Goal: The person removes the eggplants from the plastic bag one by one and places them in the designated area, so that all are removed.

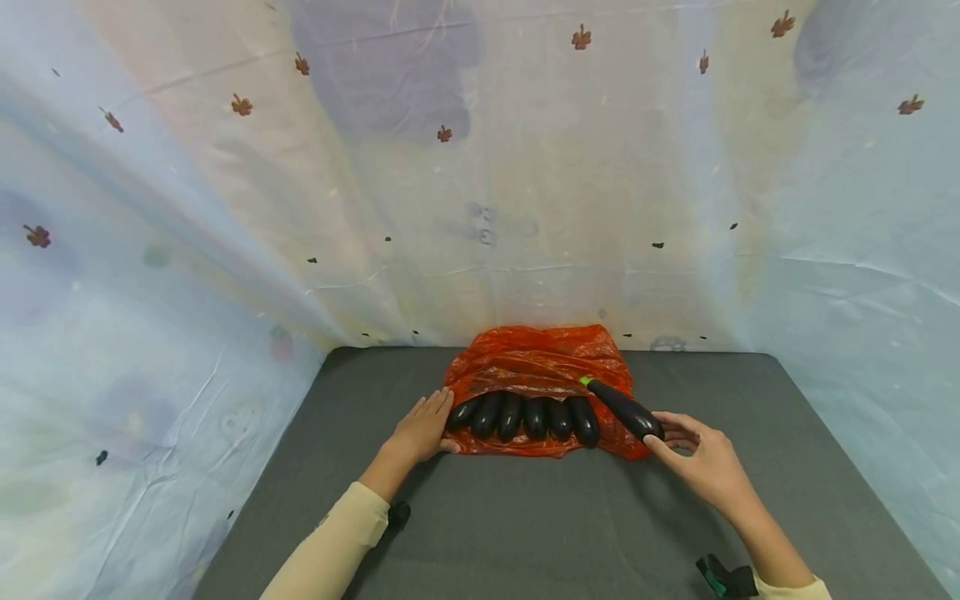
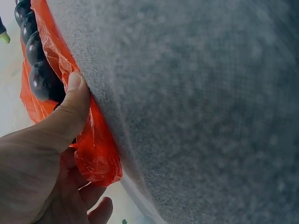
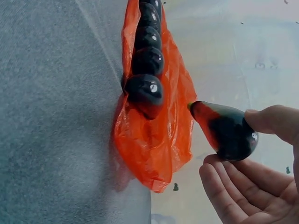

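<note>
A red plastic bag lies with its mouth toward me, and several dark, glossy eggplants sit side by side in it. At the bag's left edge rests my left hand, its fingers straight along the side. The left wrist view shows the thumb touching the red plastic beside the end eggplant. My right hand pinches another eggplant by its rounded end, thumb on one side and fingers on the other. Its green stem points at the bag, above the right part of the plastic.
A grey cloth-covered table bears everything. Behind it and at both sides hangs a pale patterned sheet. Dark wrist straps show at both sleeves.
</note>
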A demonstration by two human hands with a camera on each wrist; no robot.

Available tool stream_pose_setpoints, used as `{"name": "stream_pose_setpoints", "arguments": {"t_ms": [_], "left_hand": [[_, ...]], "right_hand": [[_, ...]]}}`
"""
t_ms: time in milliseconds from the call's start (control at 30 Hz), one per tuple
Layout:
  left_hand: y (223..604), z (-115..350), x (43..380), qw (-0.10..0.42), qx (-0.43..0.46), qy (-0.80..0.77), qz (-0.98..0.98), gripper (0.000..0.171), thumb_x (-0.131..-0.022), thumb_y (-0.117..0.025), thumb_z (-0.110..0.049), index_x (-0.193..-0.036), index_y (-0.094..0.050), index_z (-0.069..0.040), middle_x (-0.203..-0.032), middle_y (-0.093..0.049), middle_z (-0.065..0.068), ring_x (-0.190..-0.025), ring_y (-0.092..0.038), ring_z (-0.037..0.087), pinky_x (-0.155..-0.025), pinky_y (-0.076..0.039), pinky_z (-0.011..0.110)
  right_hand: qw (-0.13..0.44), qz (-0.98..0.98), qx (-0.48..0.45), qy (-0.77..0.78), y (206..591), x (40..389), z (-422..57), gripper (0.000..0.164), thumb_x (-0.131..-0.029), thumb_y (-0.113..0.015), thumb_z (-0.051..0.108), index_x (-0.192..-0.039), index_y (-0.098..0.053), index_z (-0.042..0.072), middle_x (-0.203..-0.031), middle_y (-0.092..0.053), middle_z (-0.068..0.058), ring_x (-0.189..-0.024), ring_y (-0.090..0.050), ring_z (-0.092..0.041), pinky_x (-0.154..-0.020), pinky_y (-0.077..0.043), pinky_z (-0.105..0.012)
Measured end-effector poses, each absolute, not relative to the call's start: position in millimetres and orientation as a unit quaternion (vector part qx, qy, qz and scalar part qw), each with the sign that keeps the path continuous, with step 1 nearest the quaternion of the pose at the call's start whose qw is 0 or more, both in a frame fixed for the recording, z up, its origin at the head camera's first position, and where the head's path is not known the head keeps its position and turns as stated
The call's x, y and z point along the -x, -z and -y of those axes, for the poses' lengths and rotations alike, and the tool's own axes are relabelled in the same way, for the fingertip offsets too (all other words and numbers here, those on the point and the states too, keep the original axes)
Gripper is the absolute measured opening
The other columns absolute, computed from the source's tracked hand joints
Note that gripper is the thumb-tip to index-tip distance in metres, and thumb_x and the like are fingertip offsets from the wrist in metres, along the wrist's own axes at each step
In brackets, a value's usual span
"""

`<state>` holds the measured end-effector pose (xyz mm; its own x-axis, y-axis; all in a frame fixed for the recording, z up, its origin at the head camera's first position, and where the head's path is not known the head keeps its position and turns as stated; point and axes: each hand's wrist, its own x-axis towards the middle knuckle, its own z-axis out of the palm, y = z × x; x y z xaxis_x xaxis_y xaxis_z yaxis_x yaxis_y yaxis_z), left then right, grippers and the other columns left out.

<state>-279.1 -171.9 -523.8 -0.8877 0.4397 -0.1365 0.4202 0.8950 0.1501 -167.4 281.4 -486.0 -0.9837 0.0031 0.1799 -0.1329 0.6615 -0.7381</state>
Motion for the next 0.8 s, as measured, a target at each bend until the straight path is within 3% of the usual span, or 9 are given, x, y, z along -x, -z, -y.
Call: {"name": "stream_pose_setpoints", "arguments": {"t_ms": [167, 333, 567, 800], "left_hand": [[522.6, 171.7, 280.8, 0.09, -0.218, -0.052, -0.97, 0.1, -0.096, -0.076, -0.046, -0.167, -0.027, 0.005, -0.176, -0.024, 0.021, -0.163, -0.025, 0.037, -0.133, -0.021, 0.051], [520.7, 170.2, 280.2, 0.092, -0.215, -0.054, -0.971, 0.101, -0.095, -0.076, -0.045, -0.167, -0.028, 0.006, -0.176, -0.024, 0.022, -0.163, -0.025, 0.037, -0.132, -0.022, 0.051], [516.9, 169.1, 278.8, 0.096, -0.218, -0.055, -0.97, 0.099, -0.097, -0.076, -0.043, -0.167, -0.026, 0.007, -0.176, -0.023, 0.023, -0.163, -0.024, 0.038, -0.133, -0.021, 0.052], [520.5, 170.0, 281.0, 0.091, -0.219, -0.05, -0.97, 0.1, -0.096, -0.076, -0.045, -0.167, -0.028, 0.006, -0.175, -0.025, 0.022, -0.163, -0.025, 0.037, -0.132, -0.023, 0.051]], "right_hand": [[0.099, 0.904, -0.025, -0.416, 490.1, 168.8, -282.7, 0.053, -0.101, -0.078, 0.036, -0.142, -0.067, 0.004, -0.128, -0.073, -0.022, -0.108, -0.075, -0.03, -0.082, -0.058, -0.017], [0.114, 0.9, -0.013, -0.421, 493.8, 169.5, -285.0, 0.055, -0.102, -0.078, 0.034, -0.144, -0.065, 0.002, -0.127, -0.073, -0.024, -0.108, -0.075, -0.028, -0.08, -0.058, -0.017], [0.154, 0.894, 0.003, -0.42, 505.2, 173.5, -290.1, 0.052, -0.101, -0.079, 0.032, -0.142, -0.067, 0.002, -0.124, -0.074, -0.024, -0.1, -0.072, -0.008, -0.077, -0.054, -0.009], [0.174, 0.894, 0.021, -0.412, 513.5, 176.1, -294.1, 0.051, -0.099, -0.081, 0.031, -0.138, -0.069, 0.0, -0.119, -0.075, -0.025, -0.097, -0.075, -0.021, -0.074, -0.052, -0.009]]}}
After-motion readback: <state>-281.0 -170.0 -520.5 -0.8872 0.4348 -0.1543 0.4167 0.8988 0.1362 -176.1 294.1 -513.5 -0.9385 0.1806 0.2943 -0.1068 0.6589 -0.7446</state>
